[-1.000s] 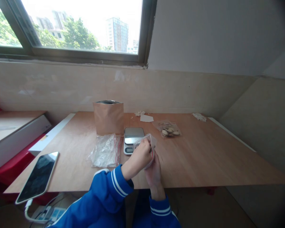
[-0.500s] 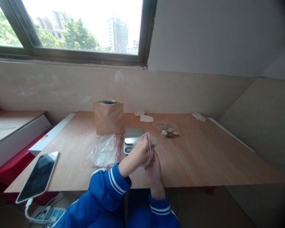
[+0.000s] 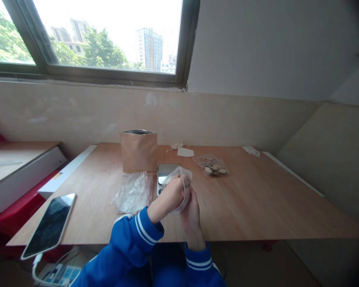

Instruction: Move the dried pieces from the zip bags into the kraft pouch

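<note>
Between my hands is a small clear zip-lock bag [image 3: 188, 174] with a red line along its mouth, held above the table's front part. My left hand [image 3: 172, 193] is closed at the bag's mouth, its fingertips partly hidden by the plastic. From the right side my right hand [image 3: 191, 211] grips the bag, thumb upward, other fingers hidden. Just behind the bag lies a kitchen scale [image 3: 168, 170], partly covered by my left hand and the plastic. Left of the scale is a pile of clear zip-lock bags [image 3: 133, 193].
A brown kraft pouch [image 3: 139, 152] stands with its top open behind the pile. Right of the scale lies a zip bag of pale flat pieces [image 3: 215, 169]. A white card [image 3: 185, 152] and scraps lie at the back. A charging tablet [image 3: 50, 223] overhangs the front left edge.
Both hands and the bag have shifted slightly left, with the bag's mouth turned a little. The view has tilted slightly upward.
</note>
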`<move>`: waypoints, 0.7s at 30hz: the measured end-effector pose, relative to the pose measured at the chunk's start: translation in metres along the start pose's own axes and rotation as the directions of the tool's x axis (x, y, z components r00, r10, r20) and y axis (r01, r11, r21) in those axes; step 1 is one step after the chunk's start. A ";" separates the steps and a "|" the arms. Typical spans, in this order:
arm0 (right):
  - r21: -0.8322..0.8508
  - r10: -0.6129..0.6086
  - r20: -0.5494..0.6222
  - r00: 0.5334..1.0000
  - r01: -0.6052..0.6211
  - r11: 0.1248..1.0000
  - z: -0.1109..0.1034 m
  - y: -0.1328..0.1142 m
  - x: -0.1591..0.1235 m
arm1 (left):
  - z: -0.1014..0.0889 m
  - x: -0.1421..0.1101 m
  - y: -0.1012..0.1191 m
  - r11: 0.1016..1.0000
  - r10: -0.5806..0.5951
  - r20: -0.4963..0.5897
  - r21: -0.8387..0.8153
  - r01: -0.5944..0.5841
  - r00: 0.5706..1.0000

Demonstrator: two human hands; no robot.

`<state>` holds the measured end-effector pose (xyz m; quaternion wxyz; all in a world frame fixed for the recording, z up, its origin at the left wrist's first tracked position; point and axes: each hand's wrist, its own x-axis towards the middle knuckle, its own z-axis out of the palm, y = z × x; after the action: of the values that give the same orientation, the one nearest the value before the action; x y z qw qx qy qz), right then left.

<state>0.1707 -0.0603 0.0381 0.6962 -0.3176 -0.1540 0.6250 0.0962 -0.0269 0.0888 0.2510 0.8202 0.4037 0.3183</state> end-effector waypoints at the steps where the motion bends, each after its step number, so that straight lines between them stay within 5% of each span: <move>1: 0.001 -0.008 -0.005 1.000 0.008 1.000 0.001 -0.001 0.000 | 0.000 0.000 0.000 1.000 -0.003 -0.013 -0.002 0.003 1.000; 21: 0.007 0.008 -0.017 1.000 -0.008 1.000 -0.001 0.001 -0.003 | -0.006 -0.003 0.012 0.998 -0.021 0.009 -0.057 0.021 1.000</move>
<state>0.1702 -0.0632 0.0378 0.6961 -0.3212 -0.1446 0.6256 0.0970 -0.0349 0.1002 0.2792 0.8097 0.4020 0.3237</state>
